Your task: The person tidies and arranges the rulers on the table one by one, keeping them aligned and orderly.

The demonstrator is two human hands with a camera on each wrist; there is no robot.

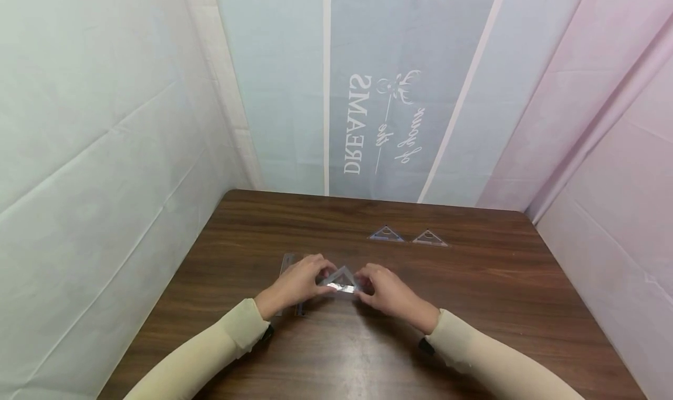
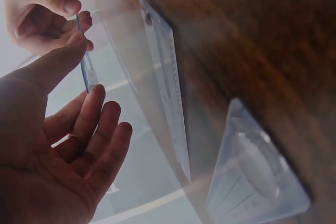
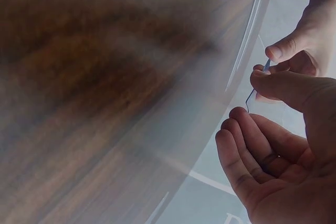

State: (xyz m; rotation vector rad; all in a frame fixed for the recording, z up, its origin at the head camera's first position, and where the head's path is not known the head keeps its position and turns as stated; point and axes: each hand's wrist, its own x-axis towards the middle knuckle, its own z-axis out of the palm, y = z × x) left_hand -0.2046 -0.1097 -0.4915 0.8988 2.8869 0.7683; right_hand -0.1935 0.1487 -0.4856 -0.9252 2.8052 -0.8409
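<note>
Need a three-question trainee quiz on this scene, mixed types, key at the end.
1. True or false: the left hand and right hand both hold the same clear triangle.
2. Fill in: beyond the hands, ____ far triangles lie side by side on the brown table.
3. Multiple choice: in the head view, which hand partly hides a clear drawing tool on the table?
A. right
B. left
C. neither

Key: 1 true; 2 two; 3 B.

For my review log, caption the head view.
Left hand and right hand pinch a clear triangle over a brown table.
</note>
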